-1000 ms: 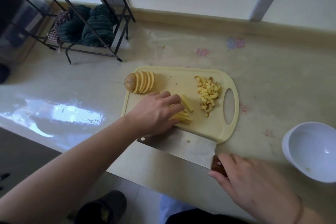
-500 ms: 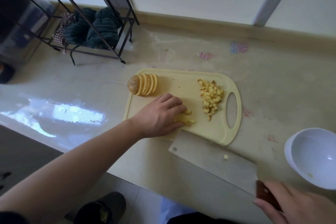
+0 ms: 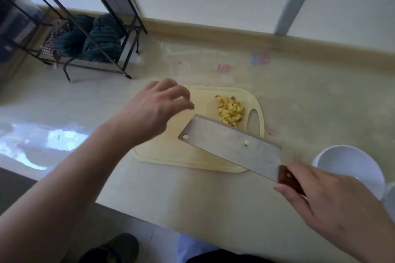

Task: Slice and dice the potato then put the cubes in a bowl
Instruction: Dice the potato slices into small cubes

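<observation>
The right hand (image 3: 327, 205) has its grip clamped on the brown handle of the cleaver (image 3: 230, 145). The broad blade is tilted flat-side up and reaches forward and leftward from that grip, over the near right part of the cutting board (image 3: 171, 156); one potato fragment clings to its face. Beyond the blade's far edge lies the pile of potato cubes (image 3: 229, 111), beside the board's handle slot. The left hand (image 3: 156, 109) hovers over the board's left half with its fingers loosely curled and apart, its grip on nothing visible. Whatever potato lies beneath it is hidden. The white bowl (image 3: 350, 166) stands on the worktop (image 3: 310, 102) just past the right hand, and appears empty.

Judged step: between bouts of dicing, with transfer to the bowl not yet begun. The next move likely calls for steadying more potato under the left hand and bringing the blade edge-down, well clear of the fingertips.

Setting: a pale, glossy worktop with faint coloured marks, a black wire rack (image 3: 89, 34) holding dark striped cloths to the far left, and a white wall behind.
</observation>
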A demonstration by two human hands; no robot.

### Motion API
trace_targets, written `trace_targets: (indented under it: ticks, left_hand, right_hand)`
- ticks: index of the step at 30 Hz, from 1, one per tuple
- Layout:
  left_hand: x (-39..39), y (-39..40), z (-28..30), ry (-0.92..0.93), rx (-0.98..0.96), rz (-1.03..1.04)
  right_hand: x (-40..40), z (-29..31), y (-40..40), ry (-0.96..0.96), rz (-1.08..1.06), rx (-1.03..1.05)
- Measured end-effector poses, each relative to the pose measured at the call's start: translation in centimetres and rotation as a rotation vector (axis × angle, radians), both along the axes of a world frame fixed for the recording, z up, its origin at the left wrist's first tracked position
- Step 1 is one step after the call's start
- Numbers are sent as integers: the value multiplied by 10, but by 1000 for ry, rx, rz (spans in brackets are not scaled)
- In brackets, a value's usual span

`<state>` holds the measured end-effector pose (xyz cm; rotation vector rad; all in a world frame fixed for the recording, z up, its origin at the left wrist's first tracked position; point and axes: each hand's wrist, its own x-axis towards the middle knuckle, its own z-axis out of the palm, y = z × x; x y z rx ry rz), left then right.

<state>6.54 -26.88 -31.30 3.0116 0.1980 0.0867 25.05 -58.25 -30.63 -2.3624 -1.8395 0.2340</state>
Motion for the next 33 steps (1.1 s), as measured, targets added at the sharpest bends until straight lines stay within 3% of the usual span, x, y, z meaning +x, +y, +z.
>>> trace_targets:
  ticks: [2,5,9,12,20,25,29,33]
  left_hand:
    - [5,7,12,-10,10,31]
    - [28,-19,22,-145,-190,89]
    - [65,-53,-3,184,-133,60]
    - [74,-52,-22,262,-159,36]
    - [95,-41,-50,139,4,148]
    - [88,-13,-51,-274,-190,100]
    - [50,2,-47,-228,-229,73]
    - [7,0,-57,-235,-222,28]
  right_hand:
    - [7,3,2,-24,-1,-8]
    - [10,1,4,-47,13,-33]
    - [6,-6,10,-72,40,-53]
    - [4,-9,16,-101,53,-59]
    - [2,-7,19,-98,80,-65]
    - [-2,-5,9,-23,73,-46]
    - [-8,-2,-8,143,-24,-24]
    - [-13,13,-25,362,-309,-213]
